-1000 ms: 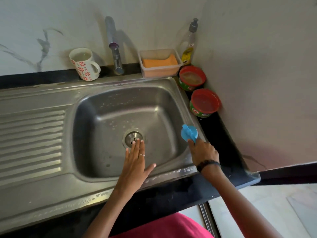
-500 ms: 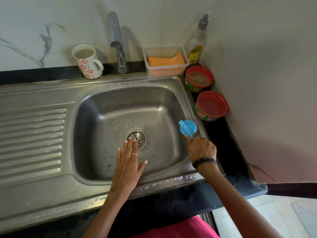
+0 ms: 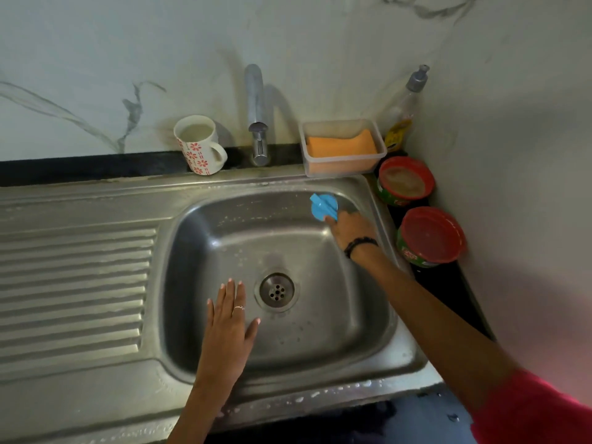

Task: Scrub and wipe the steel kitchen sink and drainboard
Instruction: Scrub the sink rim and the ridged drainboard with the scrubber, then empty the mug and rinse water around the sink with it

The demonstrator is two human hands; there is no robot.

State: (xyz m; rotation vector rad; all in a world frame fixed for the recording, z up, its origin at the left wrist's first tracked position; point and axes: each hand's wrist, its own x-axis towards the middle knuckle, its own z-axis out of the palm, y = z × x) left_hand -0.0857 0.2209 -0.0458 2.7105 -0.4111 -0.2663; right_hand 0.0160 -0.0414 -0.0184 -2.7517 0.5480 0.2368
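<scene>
The steel sink (image 3: 198, 283) fills the middle of the head view, its drain (image 3: 277, 292) near the centre of the basin. A ribbed drainboard (image 3: 73, 290) lies to its left. My right hand (image 3: 350, 229) grips a blue scrubber (image 3: 323, 205) at the basin's far right corner, against the back wall of the bowl. My left hand (image 3: 229, 318) lies flat with straight fingers over the basin floor, just left of the drain. Soap streaks mark the sink rim.
A tap (image 3: 258, 123) stands behind the basin. Beside it are a flowered mug (image 3: 198, 145), a clear tub (image 3: 307, 139) with an orange sponge (image 3: 341, 145), a soap bottle (image 3: 405, 107) and two red-rimmed tubs (image 3: 405, 181) (image 3: 431, 235) by the right wall.
My right hand has carried the blue scrubber from the basin's right rim to its far right corner. My left hand has slid a little left of the drain. The camera has tilted up.
</scene>
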